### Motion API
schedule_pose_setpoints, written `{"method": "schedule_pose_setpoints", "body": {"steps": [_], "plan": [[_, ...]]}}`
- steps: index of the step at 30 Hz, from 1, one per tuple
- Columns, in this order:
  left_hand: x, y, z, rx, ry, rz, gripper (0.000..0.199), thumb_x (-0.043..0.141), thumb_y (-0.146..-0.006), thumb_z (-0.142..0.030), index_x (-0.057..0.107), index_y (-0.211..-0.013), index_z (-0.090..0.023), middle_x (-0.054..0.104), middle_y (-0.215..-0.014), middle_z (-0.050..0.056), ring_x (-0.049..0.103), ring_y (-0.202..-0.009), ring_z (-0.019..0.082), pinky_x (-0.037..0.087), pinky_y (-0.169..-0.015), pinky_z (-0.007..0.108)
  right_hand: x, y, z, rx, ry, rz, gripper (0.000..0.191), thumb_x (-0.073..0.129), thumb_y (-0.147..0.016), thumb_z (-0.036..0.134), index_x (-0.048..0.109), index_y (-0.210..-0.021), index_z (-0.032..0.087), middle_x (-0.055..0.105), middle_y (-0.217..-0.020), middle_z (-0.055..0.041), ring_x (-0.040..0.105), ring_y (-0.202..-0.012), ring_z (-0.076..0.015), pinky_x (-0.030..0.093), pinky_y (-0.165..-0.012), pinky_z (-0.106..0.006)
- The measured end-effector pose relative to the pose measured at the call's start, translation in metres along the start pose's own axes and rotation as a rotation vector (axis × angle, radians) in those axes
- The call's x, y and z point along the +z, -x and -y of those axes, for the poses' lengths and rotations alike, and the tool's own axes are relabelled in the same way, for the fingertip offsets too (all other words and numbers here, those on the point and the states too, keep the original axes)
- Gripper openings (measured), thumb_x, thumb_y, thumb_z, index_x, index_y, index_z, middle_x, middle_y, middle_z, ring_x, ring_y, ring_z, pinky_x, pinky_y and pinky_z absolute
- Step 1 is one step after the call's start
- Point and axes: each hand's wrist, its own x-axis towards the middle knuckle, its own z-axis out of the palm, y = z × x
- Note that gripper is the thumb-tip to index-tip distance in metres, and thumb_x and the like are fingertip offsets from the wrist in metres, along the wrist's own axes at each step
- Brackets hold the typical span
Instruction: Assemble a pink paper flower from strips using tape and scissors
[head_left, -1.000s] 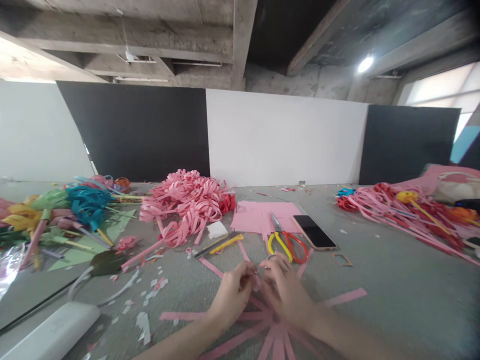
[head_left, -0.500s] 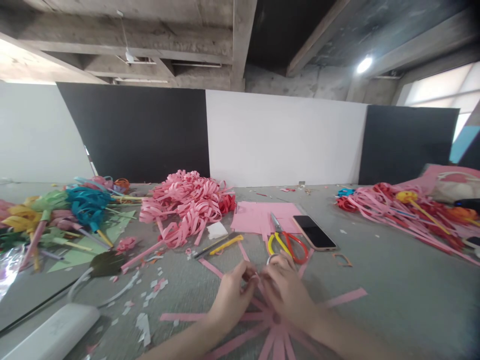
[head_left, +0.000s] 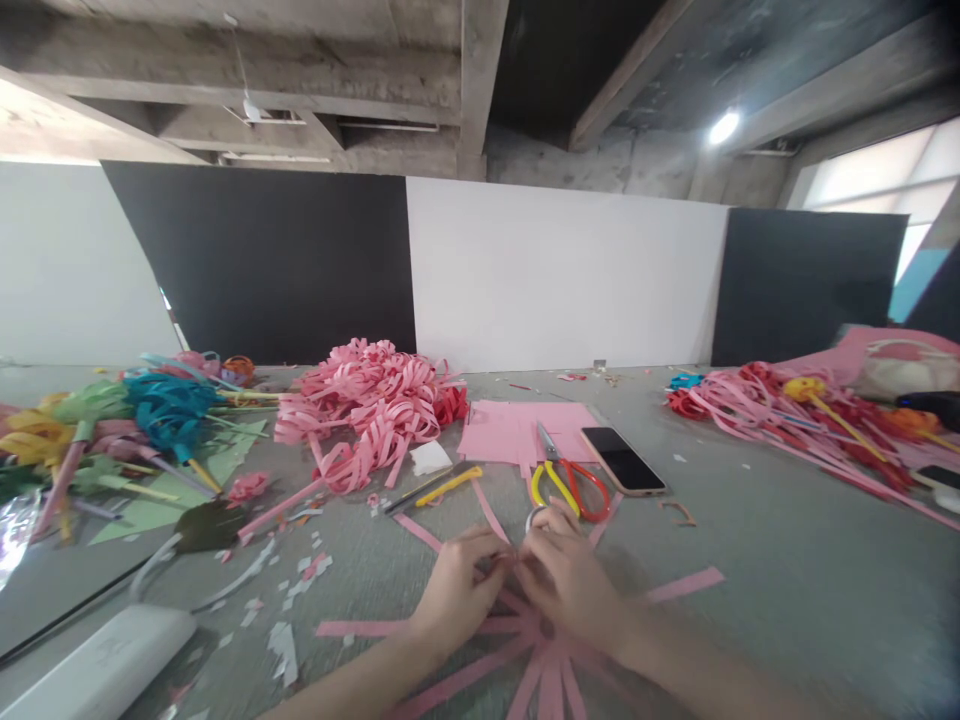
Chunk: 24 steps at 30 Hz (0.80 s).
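Long pink paper strips lie fanned out like a star on the table, crossing at a centre just below my hands. My left hand is closed, its thumb and finger pinching a pink strip above that centre. Fingertip to fingertip with it, my right hand is closed on the same spot; the exact grip is partly hidden. A white ring, perhaps a tape roll, shows partly behind my right fingers. Just beyond lie scissors with yellow and red handles, open-bladed on pink paper sheets.
A phone lies right of the scissors, a yellow cutter to the left. Pink curled paper is heaped behind. Paper flowers and a white power bank sit left, with scraps around. More strips are piled right.
The view has shifted slightly. Both hands stay together over the strips, with only small finger movements; the fingertips are now closer together.
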Motion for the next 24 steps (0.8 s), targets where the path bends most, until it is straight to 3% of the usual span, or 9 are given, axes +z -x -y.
{"method": "schedule_pose_setpoints", "body": {"steps": [6, 11, 19, 24], "plan": [[-0.008, -0.006, 0.0, -0.06, 0.222, 0.128, 0.015, 0.05, -0.066, -0.016, 0.062, -0.06, -0.016, 0.054, -0.06, -0.002, 0.046, -0.062, 0.012, 0.033, -0.06, 0.02, -0.001, 0.001, 0.001, -0.119, -0.003, -0.079, 0.014, 0.044, -0.07, 0.007, 0.043, -0.062, 0.019, 0.045, -0.063, 0.0012, 0.044, -0.073, -0.0158, 0.034, -0.079, -0.038], [-0.007, -0.008, 0.004, -0.2, 0.494, 0.197, 0.01, 0.054, -0.063, -0.017, 0.062, -0.057, -0.014, 0.05, -0.055, -0.002, 0.043, -0.058, 0.011, 0.032, -0.057, 0.02, -0.005, 0.003, 0.005, -0.196, 0.059, -0.147, 0.015, 0.044, -0.072, 0.009, 0.045, -0.064, 0.021, 0.048, -0.06, 0.0023, 0.046, -0.072, -0.0153, 0.031, -0.084, -0.04], [0.002, -0.005, 0.005, -0.36, 0.778, 0.118, 0.007, 0.057, -0.061, -0.018, 0.058, -0.056, -0.014, 0.049, -0.054, -0.004, 0.043, -0.058, 0.01, 0.03, -0.058, 0.021, -0.012, -0.002, 0.011, -0.168, 0.071, -0.201, 0.018, 0.04, -0.077, 0.007, 0.047, -0.068, 0.022, 0.05, -0.059, 0.0021, 0.047, -0.072, -0.0155, 0.033, -0.081, -0.036], [0.009, -0.002, 0.002, -0.37, 0.845, 0.043, 0.005, 0.056, -0.06, -0.018, 0.054, -0.058, -0.015, 0.047, -0.056, -0.005, 0.042, -0.059, 0.009, 0.031, -0.061, 0.02, -0.01, 0.0, 0.008, -0.12, 0.021, -0.191, 0.016, 0.039, -0.08, 0.011, 0.047, -0.071, 0.021, 0.05, -0.062, 0.0001, 0.045, -0.073, -0.0172, 0.037, -0.076, -0.037]]}}
